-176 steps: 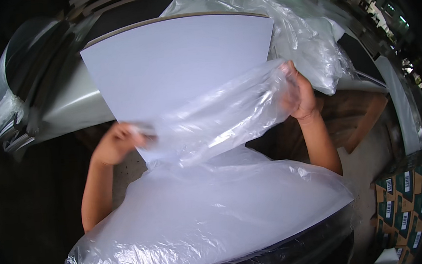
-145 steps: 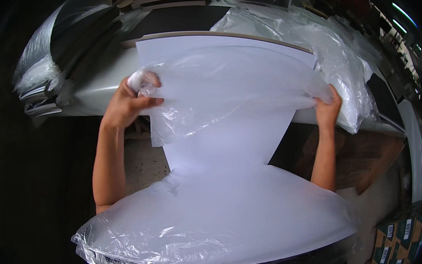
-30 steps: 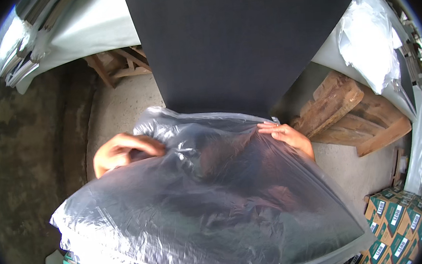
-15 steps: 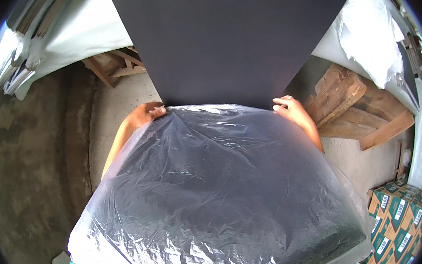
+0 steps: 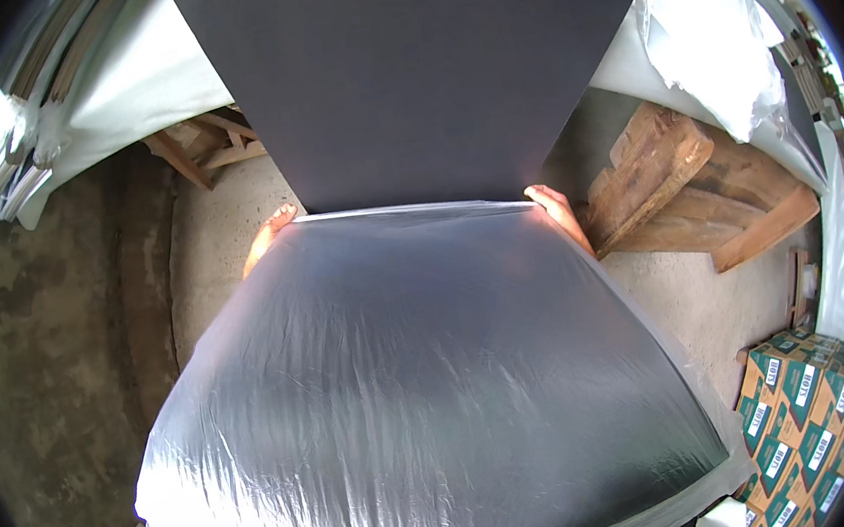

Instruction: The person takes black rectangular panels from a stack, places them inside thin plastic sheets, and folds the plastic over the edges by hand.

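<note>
One board (image 5: pixel 425 72), one bag (image 5: pixel 423 394)

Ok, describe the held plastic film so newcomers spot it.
Find the big black board, top centre. Below it, the plastic film fans downward from between left hand and right hand. Unlike the crumpled plastic at upper right, it looks stretched taut.

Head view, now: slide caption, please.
Left hand and right hand hold clear plastic film by its far edge; a black board extends beyond.
</note>
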{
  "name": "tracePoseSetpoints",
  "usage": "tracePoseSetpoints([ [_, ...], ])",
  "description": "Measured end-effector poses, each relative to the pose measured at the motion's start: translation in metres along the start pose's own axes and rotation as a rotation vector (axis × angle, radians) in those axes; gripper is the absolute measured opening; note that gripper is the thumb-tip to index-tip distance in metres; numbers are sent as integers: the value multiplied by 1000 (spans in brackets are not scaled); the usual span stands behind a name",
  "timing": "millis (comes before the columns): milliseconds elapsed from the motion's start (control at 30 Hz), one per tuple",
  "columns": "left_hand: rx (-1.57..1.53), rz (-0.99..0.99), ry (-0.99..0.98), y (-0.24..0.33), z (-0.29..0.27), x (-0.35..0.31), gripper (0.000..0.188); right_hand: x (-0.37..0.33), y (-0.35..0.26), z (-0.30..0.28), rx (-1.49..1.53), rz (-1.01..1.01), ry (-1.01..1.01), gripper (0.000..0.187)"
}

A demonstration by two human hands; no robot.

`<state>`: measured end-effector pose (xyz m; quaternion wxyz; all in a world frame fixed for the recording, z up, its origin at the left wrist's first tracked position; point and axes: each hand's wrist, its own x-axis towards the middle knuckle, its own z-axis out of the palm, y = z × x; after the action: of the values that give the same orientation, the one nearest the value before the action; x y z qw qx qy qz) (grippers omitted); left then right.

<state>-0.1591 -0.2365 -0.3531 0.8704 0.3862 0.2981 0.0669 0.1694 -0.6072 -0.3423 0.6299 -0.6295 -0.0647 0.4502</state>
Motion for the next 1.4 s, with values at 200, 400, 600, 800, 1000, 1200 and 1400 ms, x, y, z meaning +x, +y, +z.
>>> tracePoseSetpoints([
  [200,19,-260,256,-47,-41,25,22,50,94,-25,549,137,440,13],
  [400,501,100,424,30,-6,0,43,53,11,-36,255,-546,988,18],
  [600,515,819,-315,203,134,-120,60,-62,-208,-31,-112,-1327,924,25],
  [800,913,340,-1534,204,277,-130,60,-75,-332,-7,-740,-1472,978,40],
  [1000,1001,188,-1602,150,304,-104,72,-33,-390,-12,-1335,-1193,1361,69],
  [1200,958,187,-1458,146,297,-111,75,52,-451,-87,-1232,-508,949,50],
  [1400,1029,187,-1478,163,304,-112,80,48,-541,-156,-213,-1134,919,12],
])
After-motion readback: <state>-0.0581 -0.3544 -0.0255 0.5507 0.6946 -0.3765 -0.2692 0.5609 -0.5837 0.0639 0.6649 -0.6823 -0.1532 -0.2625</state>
